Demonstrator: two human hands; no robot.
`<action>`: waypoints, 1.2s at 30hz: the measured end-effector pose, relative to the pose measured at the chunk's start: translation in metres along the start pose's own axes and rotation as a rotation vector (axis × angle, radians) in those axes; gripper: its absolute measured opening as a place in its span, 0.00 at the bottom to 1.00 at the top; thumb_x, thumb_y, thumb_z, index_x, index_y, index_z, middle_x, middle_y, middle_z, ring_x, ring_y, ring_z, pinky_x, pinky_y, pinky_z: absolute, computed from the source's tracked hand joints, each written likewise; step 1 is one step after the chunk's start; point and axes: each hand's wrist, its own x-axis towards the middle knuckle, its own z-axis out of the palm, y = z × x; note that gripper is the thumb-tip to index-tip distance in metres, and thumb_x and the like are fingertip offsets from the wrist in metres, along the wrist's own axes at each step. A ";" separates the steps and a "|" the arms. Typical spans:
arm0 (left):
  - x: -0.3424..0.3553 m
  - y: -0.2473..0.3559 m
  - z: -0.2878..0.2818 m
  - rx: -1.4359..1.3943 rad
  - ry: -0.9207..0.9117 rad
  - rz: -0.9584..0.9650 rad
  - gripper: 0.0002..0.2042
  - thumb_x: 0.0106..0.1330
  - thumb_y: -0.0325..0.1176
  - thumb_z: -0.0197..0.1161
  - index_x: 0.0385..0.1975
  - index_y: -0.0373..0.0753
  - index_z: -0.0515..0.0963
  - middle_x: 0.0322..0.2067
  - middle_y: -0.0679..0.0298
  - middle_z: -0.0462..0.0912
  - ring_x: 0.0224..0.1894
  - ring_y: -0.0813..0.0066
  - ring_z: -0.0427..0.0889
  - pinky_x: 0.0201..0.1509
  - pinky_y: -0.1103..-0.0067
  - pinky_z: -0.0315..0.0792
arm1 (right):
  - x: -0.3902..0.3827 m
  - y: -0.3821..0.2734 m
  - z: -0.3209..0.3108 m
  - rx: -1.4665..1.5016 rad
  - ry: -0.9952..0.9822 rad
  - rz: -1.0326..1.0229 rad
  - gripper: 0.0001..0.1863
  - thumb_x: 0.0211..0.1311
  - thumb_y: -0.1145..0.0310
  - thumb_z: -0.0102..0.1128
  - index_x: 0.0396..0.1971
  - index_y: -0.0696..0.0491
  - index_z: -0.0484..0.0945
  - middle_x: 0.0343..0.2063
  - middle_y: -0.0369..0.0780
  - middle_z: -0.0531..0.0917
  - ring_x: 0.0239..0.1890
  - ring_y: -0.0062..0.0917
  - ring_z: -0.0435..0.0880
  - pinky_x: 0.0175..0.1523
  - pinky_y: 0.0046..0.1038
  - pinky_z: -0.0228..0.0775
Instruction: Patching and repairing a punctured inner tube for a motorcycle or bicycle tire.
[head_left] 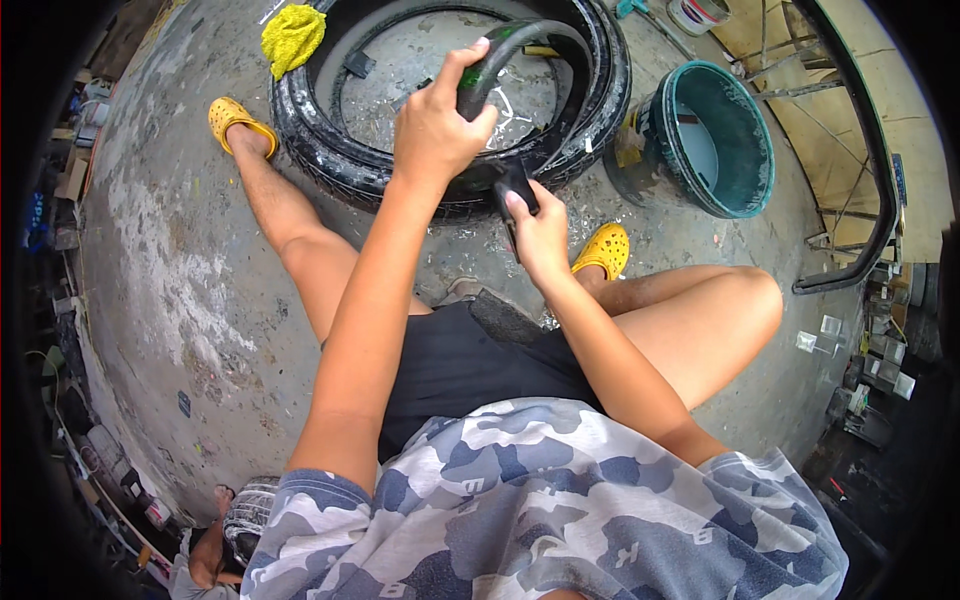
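My left hand [440, 130] is wrapped round a thick black rubber loop [528, 38], which looks like an inner tube. From there the loop arcs up and over to the right, then bends back toward my right hand [542, 235]. That hand is closed round a short black piece [516, 186] at the loop's lower end; whether this is the tube's end or a separate handle I cannot tell. Beneath both lies a large black tire [335, 165], flat on the floor between my feet, its tread shiny. Bits of debris are scattered inside its ring.
A yellow cloth [293, 40] drapes on the tire's left rim. To the right stand a green bucket [762, 150] holding liquid and a dirty dark container [632, 165]. Farther off are a teal-headed tool [630, 8] and a white pail [700, 14]. Another person [207, 560] sits at lower left.
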 end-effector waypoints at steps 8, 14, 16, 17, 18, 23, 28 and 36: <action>-0.006 0.006 0.004 0.036 -0.017 0.033 0.25 0.51 0.26 0.62 0.53 0.45 0.70 0.50 0.56 0.82 0.45 0.51 0.83 0.47 0.67 0.79 | -0.001 0.010 -0.008 -0.234 0.032 -0.128 0.16 0.60 0.70 0.60 0.47 0.59 0.81 0.25 0.48 0.84 0.35 0.42 0.84 0.49 0.35 0.72; -0.007 -0.002 0.007 0.032 0.068 0.115 0.28 0.49 0.31 0.64 0.55 0.54 0.71 0.36 0.54 0.85 0.35 0.49 0.84 0.37 0.62 0.78 | 0.003 -0.004 0.003 -0.177 0.048 -0.115 0.15 0.58 0.71 0.61 0.46 0.54 0.83 0.35 0.54 0.82 0.44 0.47 0.81 0.55 0.38 0.69; -0.008 0.004 0.006 0.060 0.040 0.095 0.28 0.49 0.31 0.64 0.55 0.54 0.71 0.39 0.56 0.85 0.35 0.50 0.84 0.38 0.62 0.79 | 0.003 0.000 -0.008 -0.072 -0.042 -0.037 0.16 0.59 0.69 0.61 0.47 0.58 0.81 0.27 0.50 0.84 0.35 0.45 0.84 0.48 0.36 0.72; -0.008 0.008 0.009 0.051 0.030 0.101 0.28 0.49 0.31 0.64 0.55 0.54 0.71 0.39 0.56 0.85 0.35 0.50 0.84 0.38 0.62 0.79 | 0.009 0.008 -0.006 -0.070 -0.028 -0.032 0.16 0.59 0.69 0.61 0.47 0.58 0.81 0.27 0.50 0.84 0.35 0.45 0.84 0.48 0.36 0.72; -0.006 0.010 0.010 0.038 0.035 0.107 0.28 0.49 0.31 0.64 0.55 0.54 0.71 0.40 0.56 0.85 0.36 0.50 0.84 0.38 0.63 0.79 | 0.021 0.014 0.001 -0.169 0.093 -0.217 0.17 0.58 0.69 0.61 0.47 0.58 0.81 0.26 0.50 0.84 0.35 0.45 0.84 0.48 0.36 0.72; -0.011 0.004 0.004 0.023 0.022 0.118 0.26 0.51 0.24 0.62 0.54 0.44 0.71 0.48 0.56 0.83 0.42 0.53 0.85 0.44 0.69 0.80 | 0.000 -0.002 -0.018 -0.218 -0.064 -0.084 0.17 0.56 0.72 0.63 0.47 0.56 0.82 0.36 0.54 0.84 0.42 0.42 0.85 0.51 0.34 0.72; -0.006 0.005 0.007 -0.005 0.042 0.109 0.29 0.48 0.29 0.64 0.55 0.52 0.71 0.45 0.56 0.84 0.41 0.50 0.84 0.44 0.64 0.79 | 0.003 -0.007 -0.031 0.060 0.002 -0.009 0.15 0.58 0.72 0.63 0.46 0.60 0.80 0.30 0.40 0.85 0.29 0.23 0.81 0.39 0.26 0.72; -0.013 0.004 0.006 0.047 0.056 0.135 0.29 0.49 0.29 0.64 0.55 0.52 0.72 0.42 0.56 0.85 0.38 0.51 0.84 0.41 0.65 0.79 | 0.008 0.009 -0.010 -0.255 -0.016 -0.193 0.17 0.57 0.69 0.63 0.45 0.62 0.79 0.38 0.53 0.84 0.40 0.42 0.84 0.49 0.34 0.73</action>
